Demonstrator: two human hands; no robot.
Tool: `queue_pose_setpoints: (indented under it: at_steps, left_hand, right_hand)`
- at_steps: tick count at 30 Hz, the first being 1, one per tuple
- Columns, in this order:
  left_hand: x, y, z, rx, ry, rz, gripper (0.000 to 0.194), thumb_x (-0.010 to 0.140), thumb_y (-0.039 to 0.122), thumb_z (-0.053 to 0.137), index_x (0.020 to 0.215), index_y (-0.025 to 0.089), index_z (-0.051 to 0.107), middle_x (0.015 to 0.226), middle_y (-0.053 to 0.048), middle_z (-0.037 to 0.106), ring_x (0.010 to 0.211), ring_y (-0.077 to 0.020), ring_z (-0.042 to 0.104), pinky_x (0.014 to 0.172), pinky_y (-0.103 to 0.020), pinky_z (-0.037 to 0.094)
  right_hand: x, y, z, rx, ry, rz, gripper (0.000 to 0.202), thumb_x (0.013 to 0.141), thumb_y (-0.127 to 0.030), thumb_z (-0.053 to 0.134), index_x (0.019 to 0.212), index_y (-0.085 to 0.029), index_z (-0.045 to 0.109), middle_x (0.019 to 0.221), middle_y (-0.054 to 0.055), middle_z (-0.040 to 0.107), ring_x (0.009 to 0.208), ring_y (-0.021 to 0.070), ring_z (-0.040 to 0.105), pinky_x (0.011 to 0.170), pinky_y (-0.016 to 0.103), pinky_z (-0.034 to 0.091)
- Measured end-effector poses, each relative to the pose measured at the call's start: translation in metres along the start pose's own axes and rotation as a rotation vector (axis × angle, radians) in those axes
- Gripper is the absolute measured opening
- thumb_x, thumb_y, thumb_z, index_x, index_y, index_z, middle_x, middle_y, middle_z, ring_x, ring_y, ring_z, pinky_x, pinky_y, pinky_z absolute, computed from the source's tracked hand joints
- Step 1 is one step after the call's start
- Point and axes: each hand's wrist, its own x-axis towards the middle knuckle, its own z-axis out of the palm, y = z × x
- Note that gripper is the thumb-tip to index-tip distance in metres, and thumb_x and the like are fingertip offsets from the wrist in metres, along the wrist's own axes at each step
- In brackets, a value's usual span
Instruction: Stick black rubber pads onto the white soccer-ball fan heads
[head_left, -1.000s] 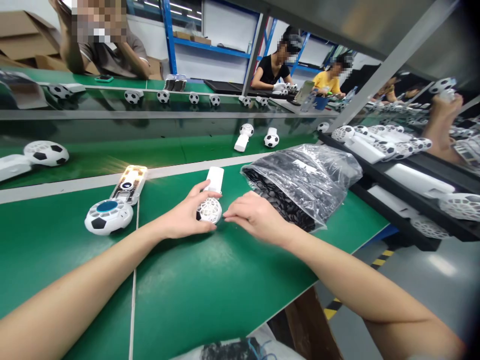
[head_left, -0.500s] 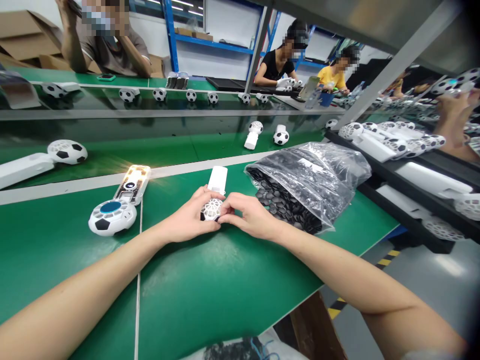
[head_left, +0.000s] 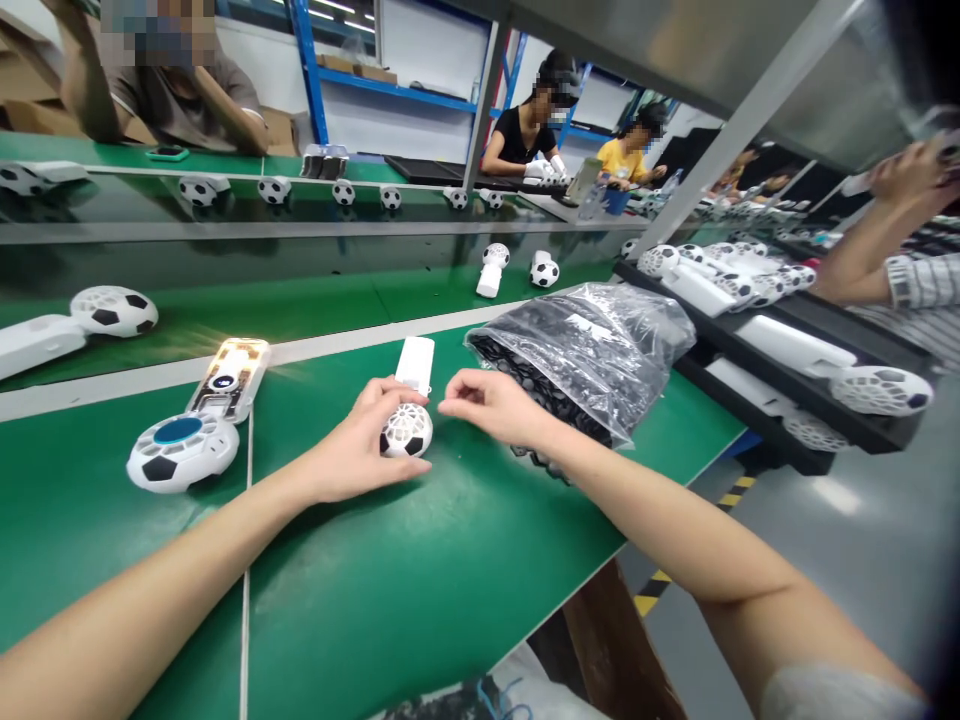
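On the green table, my left hand [head_left: 375,440] is wrapped round the ball-shaped head of a white device [head_left: 407,430], its thumb below and its fingers above. The head has a white lattice and black patches, and its flat white handle points away from me. My right hand [head_left: 480,402] hovers just right of the head, apart from it, with fingertips pinched together; whether something small is between them is hidden. Beyond my right wrist lies a clear plastic bag [head_left: 600,345] full of small black pieces, its mouth towards me.
At the left lies a device [head_left: 180,450] with a blue disc and a lit, uncovered handle. Football-patterned devices rest on the conveyor [head_left: 315,300]. Black trays [head_left: 787,385] hold more at the right. A person's arm [head_left: 862,235] shows at far right; others sit across the conveyor.
My right hand has come off the ball-shaped head and moved slightly right, while my left hand keeps its hold. The whole view has shifted, so most things appear further left.
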Motion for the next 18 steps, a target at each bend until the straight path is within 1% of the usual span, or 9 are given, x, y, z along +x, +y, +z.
queue_pose_setpoints:
  at_steps: [2, 3, 5, 7, 8, 12, 14, 18]
  left_hand:
    - [0.0, -0.001, -0.003, 0.031, 0.035, -0.037, 0.053, 0.064, 0.035, 0.064, 0.112, 0.025, 0.045, 0.115, -0.007, 0.03, 0.118, -0.0268, 0.029, 0.101, -0.045, 0.025]
    - [0.0, -0.001, -0.005, 0.036, 0.027, -0.043, 0.051, 0.064, 0.035, 0.063, 0.112, 0.025, 0.046, 0.114, -0.006, 0.031, 0.116, -0.0265, 0.032, 0.101, -0.045, 0.026]
    - [0.001, -0.002, -0.012, 0.015, -0.055, -0.031, 0.049, 0.067, 0.03, 0.061, 0.113, 0.027, 0.045, 0.113, -0.004, 0.034, 0.113, -0.0245, 0.036, 0.1, -0.043, 0.027]
    - [0.001, -0.002, -0.016, -0.011, -0.141, -0.025, 0.051, 0.068, 0.027, 0.059, 0.116, 0.03, 0.042, 0.115, -0.003, 0.035, 0.112, -0.0233, 0.038, 0.1, -0.041, 0.028]
    - [0.001, -0.002, -0.017, -0.011, -0.152, -0.044, 0.053, 0.068, 0.027, 0.058, 0.118, 0.03, 0.041, 0.116, -0.003, 0.034, 0.112, -0.0236, 0.038, 0.099, -0.041, 0.028]
    - [-0.001, 0.003, -0.015, 0.034, -0.07, -0.142, 0.055, 0.067, 0.03, 0.059, 0.119, 0.027, 0.041, 0.115, -0.005, 0.034, 0.11, -0.0261, 0.04, 0.096, -0.043, 0.031]
    - [-0.001, 0.003, -0.015, 0.031, -0.086, -0.114, 0.053, 0.067, 0.027, 0.058, 0.117, 0.027, 0.042, 0.115, -0.005, 0.035, 0.108, -0.0253, 0.041, 0.096, -0.043, 0.032]
    - [-0.001, -0.002, -0.021, -0.016, -0.166, 0.008, 0.055, 0.068, 0.019, 0.054, 0.12, 0.029, 0.04, 0.119, -0.003, 0.036, 0.109, -0.0218, 0.042, 0.098, -0.038, 0.03]
  right_hand:
    - [-0.007, 0.007, -0.019, -0.155, 0.075, 0.058, 0.015, 0.078, -0.031, 0.055, 0.077, -0.016, 0.057, 0.068, -0.001, 0.057, 0.059, 0.0086, 0.05, 0.056, 0.021, 0.039]
    - [-0.011, 0.01, -0.027, -0.242, 0.091, 0.077, 0.012, 0.078, -0.028, 0.054, 0.077, -0.017, 0.059, 0.069, -0.001, 0.059, 0.059, 0.009, 0.051, 0.056, 0.022, 0.039]
    - [-0.019, 0.014, -0.037, -0.38, 0.076, 0.086, 0.009, 0.078, -0.023, 0.054, 0.076, -0.017, 0.062, 0.072, 0.0, 0.061, 0.061, 0.0098, 0.053, 0.059, 0.023, 0.041]
    - [-0.024, 0.015, -0.04, -0.462, 0.036, 0.072, 0.009, 0.077, -0.02, 0.055, 0.078, -0.017, 0.064, 0.078, 0.001, 0.062, 0.065, 0.0108, 0.055, 0.063, 0.024, 0.042]
    - [-0.027, 0.015, -0.039, -0.494, 0.011, 0.067, 0.009, 0.076, -0.02, 0.057, 0.08, -0.017, 0.064, 0.08, 0.002, 0.062, 0.067, 0.0114, 0.056, 0.065, 0.024, 0.043]
    - [-0.03, 0.013, -0.032, -0.638, -0.07, 0.106, 0.012, 0.075, -0.02, 0.059, 0.085, -0.017, 0.066, 0.086, 0.005, 0.062, 0.079, 0.0162, 0.057, 0.072, 0.027, 0.044]
    - [-0.029, 0.013, -0.032, -0.664, -0.091, 0.128, 0.012, 0.075, -0.019, 0.058, 0.084, -0.017, 0.065, 0.087, 0.006, 0.062, 0.082, 0.0172, 0.057, 0.074, 0.028, 0.043]
    - [-0.021, 0.015, -0.04, -0.556, -0.178, 0.192, 0.013, 0.071, -0.019, 0.061, 0.084, -0.017, 0.061, 0.079, 0.003, 0.062, 0.071, 0.0142, 0.056, 0.065, 0.024, 0.042]
